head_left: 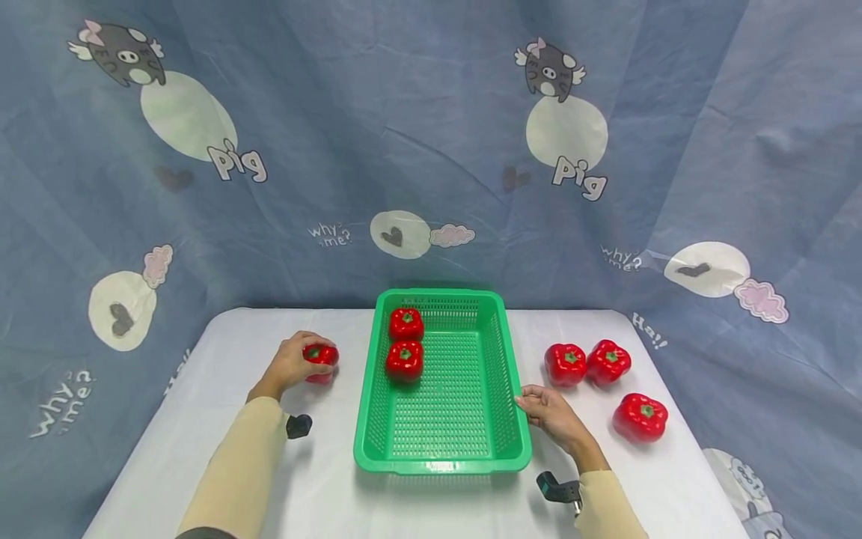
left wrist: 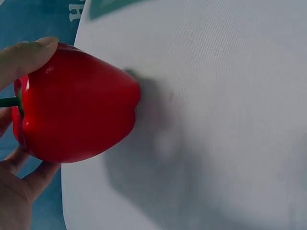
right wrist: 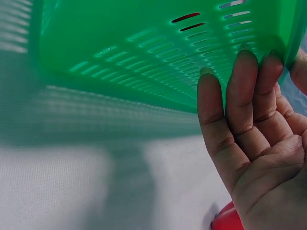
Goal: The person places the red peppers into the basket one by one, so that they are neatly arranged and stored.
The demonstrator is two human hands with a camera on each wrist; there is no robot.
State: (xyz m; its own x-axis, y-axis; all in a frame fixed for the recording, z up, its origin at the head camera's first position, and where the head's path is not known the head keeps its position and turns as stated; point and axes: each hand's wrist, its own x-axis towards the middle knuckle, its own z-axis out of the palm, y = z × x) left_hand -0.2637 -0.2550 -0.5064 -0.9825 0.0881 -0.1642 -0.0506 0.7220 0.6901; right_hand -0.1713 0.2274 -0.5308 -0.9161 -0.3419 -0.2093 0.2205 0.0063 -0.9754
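The green basket (head_left: 471, 466) lies to the right of the held pepper (head_left: 322, 354), with its left wall and rim between that pepper and the basket's interior. The left hand (head_left: 296, 361), just left of the basket's left side, pinches this red pepper between thumb and fingers; the right hand is well apart from it, beyond the basket. The pepper's stem end sits toward the palm, its blunt base facing away; whether that base clears the white table (head_left: 323, 486) is hard to tell from above. The basket's long axis runs away from the person, and the right hand (head_left: 548, 414) grips the rim on its right side, fingers laid along the outer wall and thumb over the edge. Inside the basket, along its left wall, stand a far pepper (head_left: 406, 325) and a near pepper (head_left: 404, 362), one behind the other. To the basket's right are a pair of peppers (head_left: 565, 364) side by side and a lone pepper (head_left: 640, 418) nearer the person. A blue patterned cloth (head_left: 444, 180) hangs behind the basket.
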